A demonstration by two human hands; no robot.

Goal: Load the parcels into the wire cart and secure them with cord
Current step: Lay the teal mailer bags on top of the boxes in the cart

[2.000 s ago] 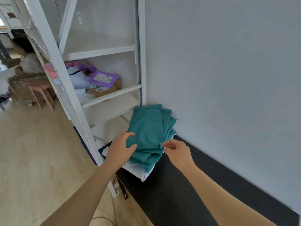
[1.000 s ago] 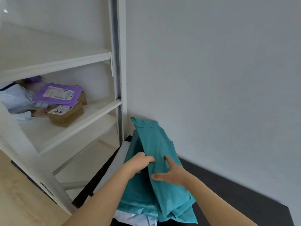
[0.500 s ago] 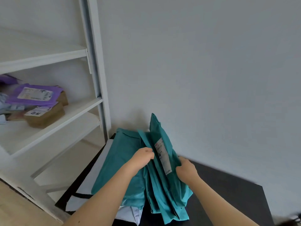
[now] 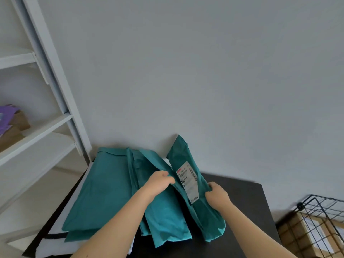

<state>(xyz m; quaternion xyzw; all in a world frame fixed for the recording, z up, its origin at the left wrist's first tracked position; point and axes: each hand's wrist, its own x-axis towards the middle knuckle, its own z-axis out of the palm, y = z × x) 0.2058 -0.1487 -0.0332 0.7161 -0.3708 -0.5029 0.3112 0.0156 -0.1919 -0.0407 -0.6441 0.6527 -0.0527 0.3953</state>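
The right hand (image 4: 216,196) grips the labelled teal parcel (image 4: 179,155), tilted up beside the stack (image 4: 104,192) on the black table (image 4: 245,211). The left hand (image 4: 160,181) seems to pinch its other edge.

My left hand (image 4: 160,183) curls its fingertips out of sight behind the edge of a teal mailer (image 4: 167,220), and my right hand (image 4: 217,197) hides its fingers behind the labelled teal mailer (image 4: 186,161). The print on its shipping label (image 4: 188,183) is too small to read. A white parcel (image 4: 55,246) lies mostly buried under the stack of teal mailers (image 4: 100,192). The wire cart (image 4: 322,215) and the cardboard boxes (image 4: 305,237) in it are cut off at the right edge, a purple mailer (image 4: 7,116) at the left.
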